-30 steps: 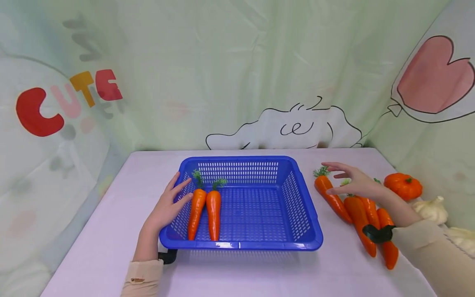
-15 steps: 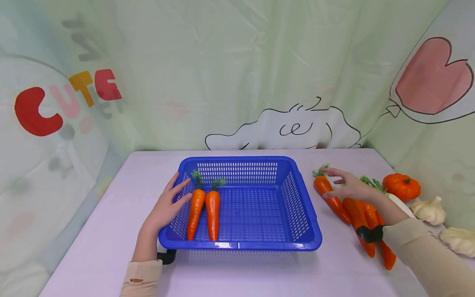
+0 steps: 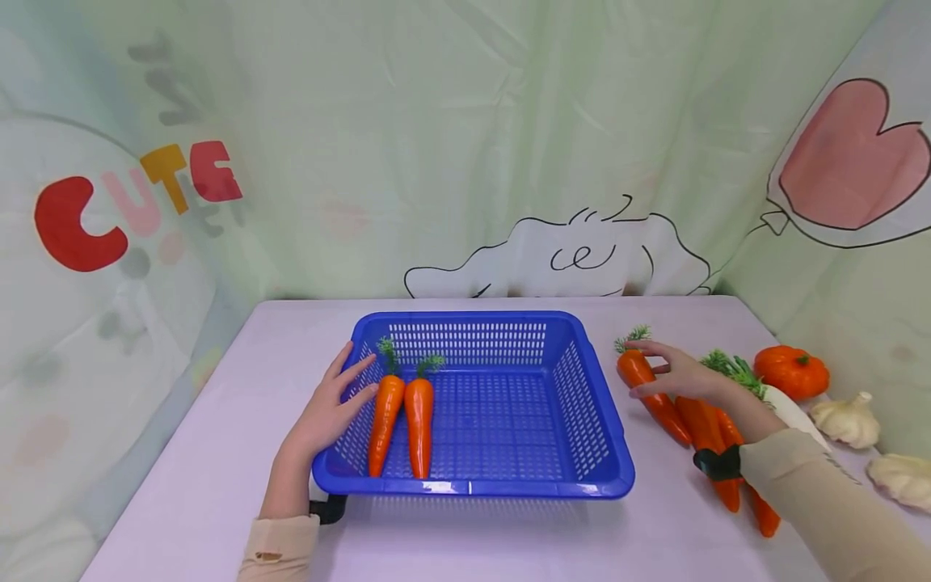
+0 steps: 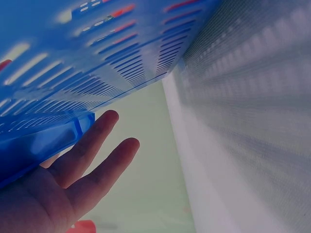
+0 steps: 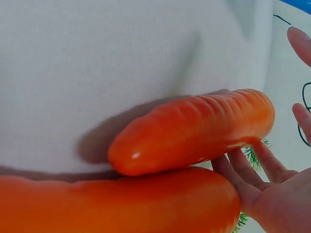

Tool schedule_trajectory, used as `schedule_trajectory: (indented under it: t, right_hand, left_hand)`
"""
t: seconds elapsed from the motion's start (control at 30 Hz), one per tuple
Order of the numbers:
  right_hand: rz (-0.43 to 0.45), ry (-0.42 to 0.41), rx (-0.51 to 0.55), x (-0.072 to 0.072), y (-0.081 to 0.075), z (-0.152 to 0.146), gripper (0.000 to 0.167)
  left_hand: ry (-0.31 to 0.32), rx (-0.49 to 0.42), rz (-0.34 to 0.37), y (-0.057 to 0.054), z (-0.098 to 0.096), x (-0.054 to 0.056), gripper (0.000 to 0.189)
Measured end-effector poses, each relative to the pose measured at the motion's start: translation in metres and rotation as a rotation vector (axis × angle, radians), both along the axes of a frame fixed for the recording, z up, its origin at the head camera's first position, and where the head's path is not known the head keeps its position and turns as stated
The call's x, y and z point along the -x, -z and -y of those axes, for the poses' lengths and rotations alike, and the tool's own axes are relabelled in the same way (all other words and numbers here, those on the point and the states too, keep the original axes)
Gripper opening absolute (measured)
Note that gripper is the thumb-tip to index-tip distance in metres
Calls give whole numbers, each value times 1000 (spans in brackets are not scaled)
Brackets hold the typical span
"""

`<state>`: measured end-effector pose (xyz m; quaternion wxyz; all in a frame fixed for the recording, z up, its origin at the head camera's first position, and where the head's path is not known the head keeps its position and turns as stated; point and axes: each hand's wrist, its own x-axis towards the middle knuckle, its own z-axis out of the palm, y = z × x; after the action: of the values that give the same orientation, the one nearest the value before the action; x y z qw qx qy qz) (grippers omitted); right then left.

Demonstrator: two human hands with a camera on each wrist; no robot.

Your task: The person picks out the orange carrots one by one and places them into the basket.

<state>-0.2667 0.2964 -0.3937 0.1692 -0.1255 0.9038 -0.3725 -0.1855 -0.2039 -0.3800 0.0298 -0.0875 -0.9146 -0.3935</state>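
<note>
Hands, two, bare. Left hand (image 3: 327,408): fingers spread, resting at the left rim of the basket, thumb reaching over the inner side. Right hand (image 3: 676,376): fingers and thumb parted over the upper end of a loose carrot (image 3: 663,412), a gap showing between them; whether the fingertips touch it cannot be told.

Basket (image 3: 473,489), one, blue plastic, perforated walls, upright near the middle of the desk (image 3: 465,554).

Contents: left carrot (image 3: 384,428) and right carrot (image 3: 419,428), both orange with green tops toward the far side, lying side by side in the left part of the basket.

To the right of the basket, on the desk: the loose carrot, lying slantwise, green top at the far end; further carrots (image 3: 716,489) just beside it, partly hidden by the right wrist, number uncertain; white radish (image 3: 794,414) with leafy top, partly covered by the forearm; small orange pumpkin (image 3: 791,373); two garlic bulbs, one (image 3: 847,422) near the pumpkin, the other (image 3: 902,482) nearer the viewer.

Backdrop: pale green curtain (image 3: 407,145), printed with coloured letters, a line drawing and a heart balloon.
</note>
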Motion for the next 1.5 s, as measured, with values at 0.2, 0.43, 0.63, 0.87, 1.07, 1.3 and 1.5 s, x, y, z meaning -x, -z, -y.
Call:
schedule_trajectory:
  t: [0.2,0.43,0.63,0.87,1.07,1.3,1.5]
  right_hand:
    - [52,5,-16,0,1,1,85]
    - [73,-7,-83,1,0,6,83]
    - [66,-3,-106,2,1,9,86]
    - [42,29,-82,0,6,8,88]
    - [28,61,-22,-4,8,6,87]
    - [-27,80,61,-7,-3,6,84]
    - [-37,99,84,-14,-12,7,84]
  left_hand:
    - [-5,1,13,-1,0,-3,54]
    - [-5,1,15,0,1,-3,55]
    - [-7,-7,21,-2,0,-3,53]
    - [6,-3,9,0,0,-1,55]
    - [9,-3,8,-1,-1,-2,55]
    - [11,1,6,-4,-1,-2,55]
    - [4,0,14,-3,1,-2,54]
